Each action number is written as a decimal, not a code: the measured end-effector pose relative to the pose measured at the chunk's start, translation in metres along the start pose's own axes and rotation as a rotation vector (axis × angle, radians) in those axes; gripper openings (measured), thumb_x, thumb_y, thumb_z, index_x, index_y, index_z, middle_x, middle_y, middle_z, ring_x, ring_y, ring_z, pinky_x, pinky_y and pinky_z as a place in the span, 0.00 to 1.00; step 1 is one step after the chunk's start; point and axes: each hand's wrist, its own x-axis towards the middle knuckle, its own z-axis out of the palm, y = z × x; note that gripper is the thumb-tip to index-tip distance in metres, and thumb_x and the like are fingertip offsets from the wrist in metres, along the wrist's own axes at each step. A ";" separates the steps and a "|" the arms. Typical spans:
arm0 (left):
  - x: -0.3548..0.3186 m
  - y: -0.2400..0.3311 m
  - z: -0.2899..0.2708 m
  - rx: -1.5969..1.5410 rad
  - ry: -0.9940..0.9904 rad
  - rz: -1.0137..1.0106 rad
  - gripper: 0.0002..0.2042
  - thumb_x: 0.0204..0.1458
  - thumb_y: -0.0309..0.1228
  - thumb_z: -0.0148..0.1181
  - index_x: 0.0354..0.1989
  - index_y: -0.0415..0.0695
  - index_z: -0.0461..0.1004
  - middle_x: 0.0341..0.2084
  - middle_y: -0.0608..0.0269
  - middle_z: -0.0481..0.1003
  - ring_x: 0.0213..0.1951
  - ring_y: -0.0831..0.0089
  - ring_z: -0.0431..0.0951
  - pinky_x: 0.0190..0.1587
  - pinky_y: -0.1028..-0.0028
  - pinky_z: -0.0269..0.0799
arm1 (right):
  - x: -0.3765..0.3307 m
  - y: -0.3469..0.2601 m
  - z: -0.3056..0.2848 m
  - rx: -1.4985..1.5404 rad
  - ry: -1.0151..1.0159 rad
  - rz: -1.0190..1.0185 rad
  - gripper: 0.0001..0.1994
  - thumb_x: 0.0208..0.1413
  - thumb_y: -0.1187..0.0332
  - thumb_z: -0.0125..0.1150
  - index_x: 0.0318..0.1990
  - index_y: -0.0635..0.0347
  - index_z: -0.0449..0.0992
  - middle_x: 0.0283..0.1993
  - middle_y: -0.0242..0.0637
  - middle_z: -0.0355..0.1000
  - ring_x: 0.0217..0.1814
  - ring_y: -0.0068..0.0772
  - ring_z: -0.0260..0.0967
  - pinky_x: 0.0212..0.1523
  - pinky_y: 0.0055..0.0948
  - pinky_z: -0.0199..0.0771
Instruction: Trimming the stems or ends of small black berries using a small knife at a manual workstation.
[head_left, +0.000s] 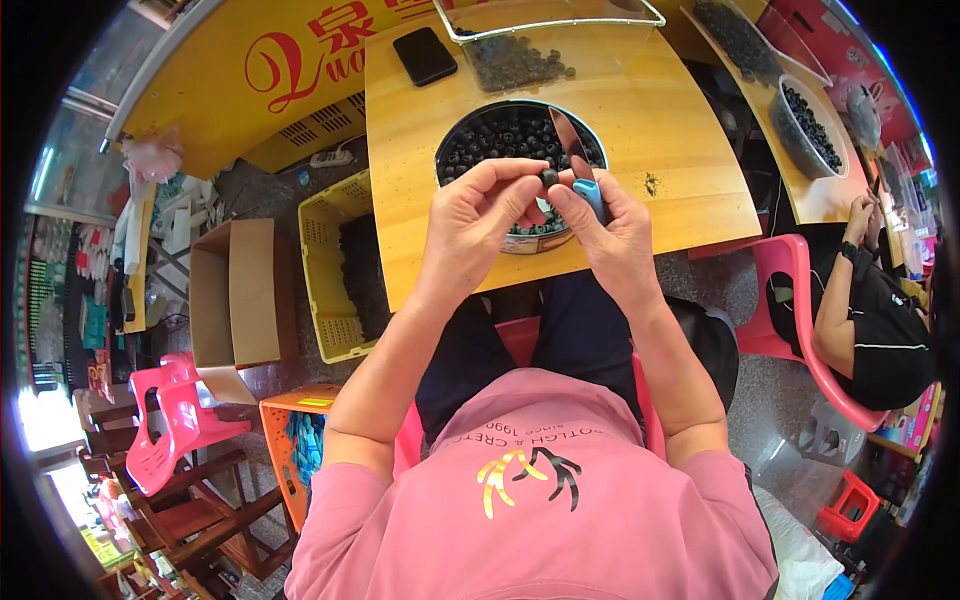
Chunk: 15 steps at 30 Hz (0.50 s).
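Note:
Between my left hand's (485,215) thumb and fingertips is a small dark round piece (549,178), berry-like in size; its exact kind cannot be told. My right hand (620,235) is wrapped round the light-blue handle of a knife (566,135). The blade points up and away, and my right thumb is close against the piece. Both hands are over the near side of a round tin (535,243), which holds many similar dark pieces (505,132). My fingers hide part of the tin's contents.
On the wooden table (660,130) are a black phone (425,55) and a clear bin (520,65) with more dark pieces. A yellow crate (335,320) and cardboard box (255,290) stand left. At right, a person (870,320) sits near a bowl (790,130) of dark pieces.

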 end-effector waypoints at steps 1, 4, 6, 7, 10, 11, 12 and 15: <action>-0.002 0.003 0.002 0.017 0.008 -0.026 0.09 0.58 0.26 0.59 0.45 0.36 0.75 0.33 0.66 0.77 0.33 0.83 0.75 0.36 0.82 0.72 | 0.000 -0.001 -0.001 -0.029 0.001 0.001 0.13 0.59 0.67 0.63 0.46 0.68 0.75 0.41 0.27 0.74 0.42 0.14 0.66 0.46 0.15 0.66; -0.001 -0.001 0.000 0.047 0.004 -0.003 0.09 0.56 0.24 0.60 0.45 0.37 0.75 0.34 0.67 0.76 0.35 0.83 0.75 0.39 0.83 0.71 | 0.000 0.001 -0.005 -0.102 -0.035 -0.006 0.13 0.59 0.67 0.62 0.46 0.68 0.76 0.39 0.27 0.73 0.41 0.14 0.66 0.44 0.15 0.67; -0.001 0.001 0.000 0.020 0.000 -0.030 0.09 0.56 0.24 0.61 0.44 0.37 0.75 0.35 0.66 0.76 0.36 0.83 0.75 0.40 0.83 0.71 | -0.001 -0.004 -0.005 -0.106 -0.047 -0.019 0.12 0.60 0.67 0.62 0.45 0.68 0.76 0.38 0.27 0.73 0.41 0.14 0.66 0.44 0.16 0.67; -0.001 0.002 0.000 -0.005 -0.005 -0.058 0.09 0.55 0.23 0.61 0.43 0.37 0.76 0.35 0.66 0.75 0.37 0.82 0.75 0.41 0.83 0.71 | -0.001 -0.005 -0.004 -0.107 -0.058 -0.032 0.12 0.60 0.66 0.62 0.44 0.68 0.76 0.36 0.27 0.73 0.40 0.15 0.67 0.44 0.16 0.67; -0.001 -0.007 -0.001 0.076 -0.026 0.046 0.08 0.54 0.22 0.62 0.42 0.36 0.76 0.35 0.64 0.74 0.38 0.80 0.77 0.41 0.81 0.73 | 0.001 -0.003 -0.008 -0.126 -0.082 -0.057 0.12 0.61 0.65 0.60 0.42 0.67 0.77 0.33 0.26 0.73 0.35 0.13 0.66 0.37 0.14 0.66; -0.002 -0.008 0.000 0.074 -0.020 0.046 0.08 0.54 0.22 0.62 0.42 0.36 0.76 0.35 0.64 0.74 0.38 0.80 0.77 0.41 0.81 0.73 | 0.002 -0.003 -0.008 -0.127 -0.088 -0.056 0.12 0.61 0.65 0.60 0.42 0.67 0.77 0.33 0.26 0.73 0.35 0.13 0.66 0.37 0.14 0.66; -0.003 -0.010 0.000 0.145 -0.034 0.122 0.08 0.54 0.21 0.61 0.42 0.36 0.76 0.36 0.65 0.73 0.37 0.81 0.75 0.39 0.81 0.71 | 0.002 -0.005 -0.009 -0.084 -0.088 0.002 0.11 0.61 0.65 0.60 0.41 0.66 0.77 0.31 0.25 0.73 0.31 0.11 0.64 0.32 0.13 0.62; -0.006 -0.009 0.002 0.193 -0.038 0.180 0.09 0.53 0.19 0.61 0.43 0.36 0.76 0.37 0.66 0.72 0.37 0.81 0.73 0.38 0.81 0.70 | 0.003 -0.005 -0.009 0.017 -0.102 0.082 0.11 0.61 0.64 0.60 0.39 0.64 0.78 0.29 0.24 0.72 0.25 0.09 0.58 0.24 0.12 0.53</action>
